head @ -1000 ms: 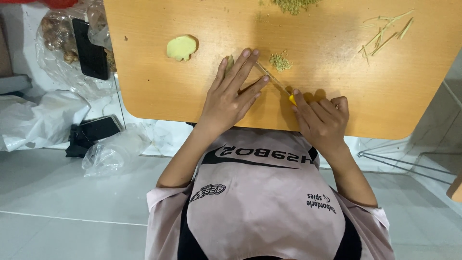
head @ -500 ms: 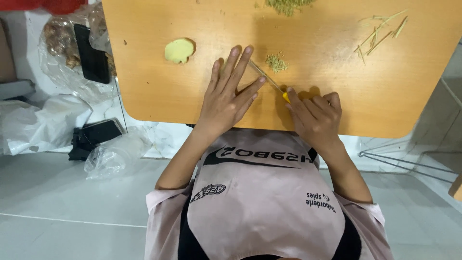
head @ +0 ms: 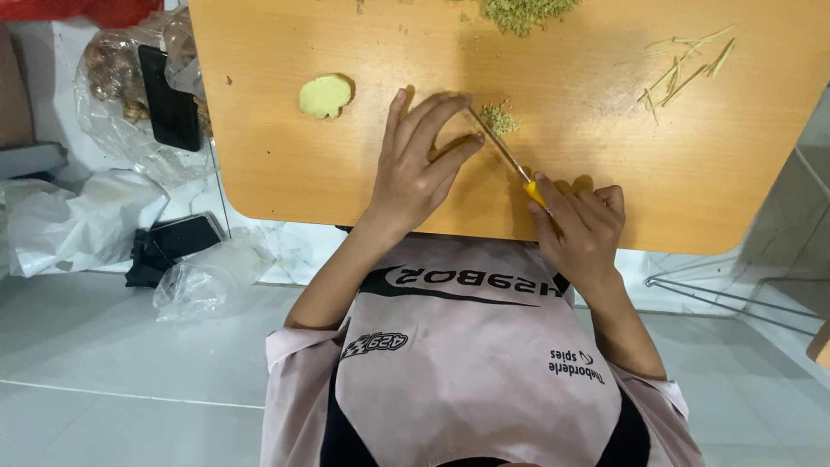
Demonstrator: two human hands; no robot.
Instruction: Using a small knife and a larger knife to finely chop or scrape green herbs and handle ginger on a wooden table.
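Nearest me, the right hand [head: 581, 227] is closed around the yellow handle of a small knife [head: 501, 149], fingers curled and pressed together, low on the near edge of the worktop [head: 285, 173]. The blade runs up and away to the left, and its tip lies just under the fingertips of the left hand [head: 415, 173]. That hand is spread flat, palm down, fingers fanned, and seems to press on the back of the blade.

I judge the step in hand to be fine chopping: a small heap of greenish-yellow mince [head: 499, 117] sits just beyond the blade, touching it or nearly so, between the 2 hands. A further cut calls for rocking the blade through that heap while the left fingertips stay on top of the steel, clear of the edge.

Farther out, a pale yellow slice [head: 325, 95] lies well to the left of the left hand. At the far edge I see 1 bigger heap of mince [head: 523, 13] and a few thin strips [head: 687, 69] on the right.
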